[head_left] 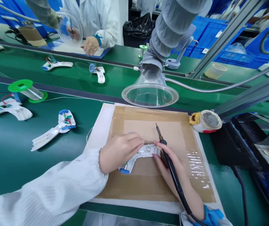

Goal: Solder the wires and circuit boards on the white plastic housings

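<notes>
My left hand (119, 150) is closed over a white plastic device shell (142, 153) with a blue end that lies on the brown work mat (148, 185). My right hand (172, 168) holds a black soldering iron (164, 147) with its tip pointing up and away, and its fingertips touch the shell's right end. The iron's cable runs back along my right wrist.
A clear fume-extraction funnel (150, 92) on a grey hose hangs just behind the mat. More white shells (54, 130) and a green solder spool (26, 89) lie at left. A sponge holder (206, 121) and black station (238, 141) stand at right. Another person (94, 22) works across the table.
</notes>
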The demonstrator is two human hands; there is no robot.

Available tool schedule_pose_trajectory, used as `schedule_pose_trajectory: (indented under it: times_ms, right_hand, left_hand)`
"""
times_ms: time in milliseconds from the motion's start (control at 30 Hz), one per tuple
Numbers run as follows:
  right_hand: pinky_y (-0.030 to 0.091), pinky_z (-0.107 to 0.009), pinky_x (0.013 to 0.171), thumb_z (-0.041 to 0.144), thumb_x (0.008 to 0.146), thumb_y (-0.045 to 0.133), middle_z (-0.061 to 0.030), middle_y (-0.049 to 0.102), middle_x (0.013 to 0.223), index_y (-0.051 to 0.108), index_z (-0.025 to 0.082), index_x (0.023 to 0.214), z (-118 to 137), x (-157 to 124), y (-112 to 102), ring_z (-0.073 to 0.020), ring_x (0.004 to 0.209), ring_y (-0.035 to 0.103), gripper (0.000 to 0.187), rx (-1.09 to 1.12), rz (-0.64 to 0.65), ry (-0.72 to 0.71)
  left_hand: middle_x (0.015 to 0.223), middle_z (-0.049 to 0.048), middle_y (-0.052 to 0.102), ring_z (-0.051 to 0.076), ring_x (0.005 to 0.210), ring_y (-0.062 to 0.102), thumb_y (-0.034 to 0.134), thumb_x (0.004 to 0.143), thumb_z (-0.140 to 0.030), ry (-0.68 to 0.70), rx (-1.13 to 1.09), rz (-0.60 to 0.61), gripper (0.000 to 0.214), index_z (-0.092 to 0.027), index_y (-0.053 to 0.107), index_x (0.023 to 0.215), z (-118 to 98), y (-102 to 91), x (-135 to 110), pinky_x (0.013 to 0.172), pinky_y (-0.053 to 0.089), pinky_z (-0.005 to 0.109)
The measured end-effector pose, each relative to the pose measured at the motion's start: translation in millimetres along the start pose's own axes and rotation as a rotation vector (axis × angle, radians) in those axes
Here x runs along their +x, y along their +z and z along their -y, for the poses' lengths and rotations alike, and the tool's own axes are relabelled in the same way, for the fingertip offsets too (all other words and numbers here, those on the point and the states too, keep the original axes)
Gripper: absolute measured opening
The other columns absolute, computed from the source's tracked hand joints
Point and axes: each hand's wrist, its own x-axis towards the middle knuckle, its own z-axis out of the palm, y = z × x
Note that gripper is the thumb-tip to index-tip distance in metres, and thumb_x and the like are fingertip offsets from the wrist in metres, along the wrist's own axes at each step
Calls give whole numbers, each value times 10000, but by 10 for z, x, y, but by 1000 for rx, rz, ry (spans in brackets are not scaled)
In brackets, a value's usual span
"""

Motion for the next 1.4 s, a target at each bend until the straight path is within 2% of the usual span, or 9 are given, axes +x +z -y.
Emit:
schedule_pose_trajectory:
  times_ms: [133,233,333,500,633,1033,1133,1300,1400]
  right_hand:
    - [750,-332,953,225,1115,679,-83,876,1310,681,275,1469,51,16,3,-219,1095,892,358,2,18,37]
    - [739,-316,957,210,1109,694,-61,883,1293,694,291,1448,103,0,-30,-208,1107,888,349,10,-16,35]
    - [732,-327,892,236,1120,692,-31,904,1080,735,285,1398,132,-76,-133,-207,973,892,286,43,-149,103]
    - [567,-325,536,445,1157,629,1,750,722,829,237,1137,124,-183,-315,-167,566,693,290,201,-304,73]
    - [558,-332,581,351,1147,650,-10,777,779,824,231,1028,135,-160,-334,-165,623,702,243,208,-258,71]
    - [549,-339,573,352,1139,660,-4,762,755,833,237,1061,160,-135,-327,-165,611,686,222,201,-189,73]
    - [503,-333,530,342,1138,657,-3,751,731,834,238,1044,133,-118,-304,-162,572,655,226,200,-235,28]
    - [438,-316,450,444,1155,630,38,643,603,838,249,1115,80,-128,-254,-152,464,585,287,194,-452,0]
    - [606,-331,567,437,1160,632,46,721,679,794,269,1301,94,-123,-225,-164,532,710,273,189,-359,151]
  left_hand:
    - [1029,109,792,223,890,731,510,1158,-150,66,181,-55,335,-165,768,944,-13,151,-95,809,608,360]
    - [1314,147,752,318,1213,694,614,1114,-188,-36,106,-83,253,-203,793,937,0,187,-119,1018,588,496]
    - [1508,160,654,346,1438,615,627,1096,-179,-134,-90,-44,228,-206,799,948,22,189,-116,1187,536,550]
    - [1502,186,630,314,1394,681,590,1117,-193,-229,-262,20,248,-180,782,961,22,213,-86,1164,571,482]
    - [1490,192,638,333,1403,679,597,1114,-202,-230,-268,25,247,-179,787,957,21,233,-75,1173,561,504]
    - [1448,183,669,310,1344,705,613,1114,-221,-214,-252,10,242,-184,790,953,27,245,-77,1167,562,496]
    - [1441,186,674,316,1328,713,618,1108,-219,-214,-254,11,238,-181,790,947,21,239,-71,1158,568,502]
    - [1442,175,678,317,1315,723,618,1100,-207,-229,-266,19,238,-186,786,932,20,227,-71,1148,578,505]
    - [1440,179,677,323,1310,725,619,1101,-213,-228,-265,23,235,-182,792,945,19,218,-73,1130,584,507]
